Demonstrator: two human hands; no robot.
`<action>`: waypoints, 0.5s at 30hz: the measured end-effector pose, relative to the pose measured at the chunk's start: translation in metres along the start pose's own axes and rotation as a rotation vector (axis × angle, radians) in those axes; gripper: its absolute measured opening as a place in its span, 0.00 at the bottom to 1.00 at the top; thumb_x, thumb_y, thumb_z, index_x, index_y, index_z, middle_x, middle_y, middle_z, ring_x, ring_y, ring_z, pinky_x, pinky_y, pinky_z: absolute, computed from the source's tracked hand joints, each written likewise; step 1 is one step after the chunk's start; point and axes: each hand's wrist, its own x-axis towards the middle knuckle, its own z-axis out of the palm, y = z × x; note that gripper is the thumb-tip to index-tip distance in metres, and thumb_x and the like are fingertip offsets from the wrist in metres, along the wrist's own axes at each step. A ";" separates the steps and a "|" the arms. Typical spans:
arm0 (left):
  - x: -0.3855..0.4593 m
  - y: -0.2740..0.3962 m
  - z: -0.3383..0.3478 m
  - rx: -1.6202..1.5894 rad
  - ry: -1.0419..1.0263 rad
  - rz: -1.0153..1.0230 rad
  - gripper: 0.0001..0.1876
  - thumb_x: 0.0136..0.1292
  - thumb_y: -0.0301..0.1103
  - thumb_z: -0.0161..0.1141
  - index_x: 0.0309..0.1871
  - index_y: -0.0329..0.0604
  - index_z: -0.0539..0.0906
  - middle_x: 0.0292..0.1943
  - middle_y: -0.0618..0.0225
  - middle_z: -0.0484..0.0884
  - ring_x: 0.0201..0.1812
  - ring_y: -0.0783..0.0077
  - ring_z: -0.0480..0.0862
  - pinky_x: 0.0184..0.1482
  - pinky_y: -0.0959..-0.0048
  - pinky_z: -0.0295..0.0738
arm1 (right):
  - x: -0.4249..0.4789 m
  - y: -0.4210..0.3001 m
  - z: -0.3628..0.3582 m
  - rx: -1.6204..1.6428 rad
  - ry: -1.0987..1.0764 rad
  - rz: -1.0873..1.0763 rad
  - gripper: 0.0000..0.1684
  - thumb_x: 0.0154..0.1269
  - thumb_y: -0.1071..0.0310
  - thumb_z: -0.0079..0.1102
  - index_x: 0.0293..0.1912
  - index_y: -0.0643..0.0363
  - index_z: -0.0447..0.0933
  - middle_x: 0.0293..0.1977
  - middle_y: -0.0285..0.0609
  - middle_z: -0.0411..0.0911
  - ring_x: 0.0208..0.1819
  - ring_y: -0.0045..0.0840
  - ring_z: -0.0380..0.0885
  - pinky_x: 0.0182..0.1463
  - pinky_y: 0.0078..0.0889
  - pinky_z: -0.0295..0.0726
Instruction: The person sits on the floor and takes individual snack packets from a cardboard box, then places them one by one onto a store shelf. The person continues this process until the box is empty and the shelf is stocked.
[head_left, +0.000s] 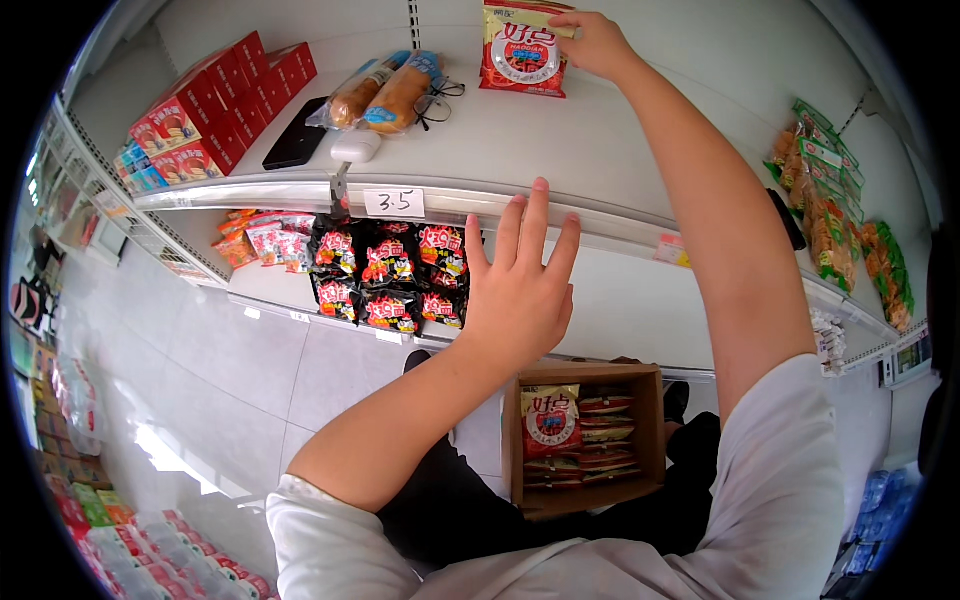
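Observation:
My right hand (596, 45) grips the upper right edge of a red and yellow snack bag (523, 52), which stands upright toward the back of the upper shelf (517, 142). Fingers spread, my left hand (521, 277) holds nothing; its fingertips are over the shelf's front price rail (622, 219). I cannot tell whether they touch the rail. Below, an open cardboard carton (657, 420) sits between my legs, against the lower shelf. Inside it are several more snack bags of the same kind, one lying face up (551, 420) and the others packed on edge.
Left on the upper shelf are red boxes (217, 105), a black phone (298, 135), bagged bread (401, 94), a white earbud case (356, 146) and eyeglasses (433, 109). Black noodle packets (390, 262) fill part of the lower shelf. Packaged snacks (825, 202) stand at right.

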 end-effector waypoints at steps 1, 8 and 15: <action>0.001 0.000 0.000 0.005 -0.001 -0.001 0.41 0.56 0.35 0.72 0.76 0.46 0.71 0.82 0.40 0.51 0.78 0.38 0.60 0.71 0.24 0.56 | -0.002 0.001 -0.002 -0.016 -0.016 -0.020 0.21 0.67 0.69 0.67 0.60 0.55 0.84 0.41 0.43 0.88 0.34 0.25 0.85 0.41 0.29 0.84; 0.003 0.004 -0.002 -0.056 0.047 0.002 0.36 0.56 0.34 0.73 0.71 0.45 0.76 0.80 0.43 0.56 0.75 0.40 0.64 0.72 0.31 0.57 | -0.056 0.003 -0.025 -0.045 0.240 -0.597 0.14 0.60 0.76 0.64 0.47 0.61 0.86 0.36 0.55 0.86 0.39 0.47 0.87 0.48 0.39 0.87; 0.011 0.000 0.007 -0.556 0.088 0.369 0.09 0.62 0.26 0.72 0.35 0.39 0.79 0.28 0.60 0.80 0.30 0.52 0.82 0.33 0.58 0.77 | -0.279 -0.043 -0.101 -0.139 0.010 -0.605 0.08 0.66 0.71 0.64 0.44 0.61 0.84 0.51 0.45 0.84 0.49 0.44 0.84 0.53 0.41 0.85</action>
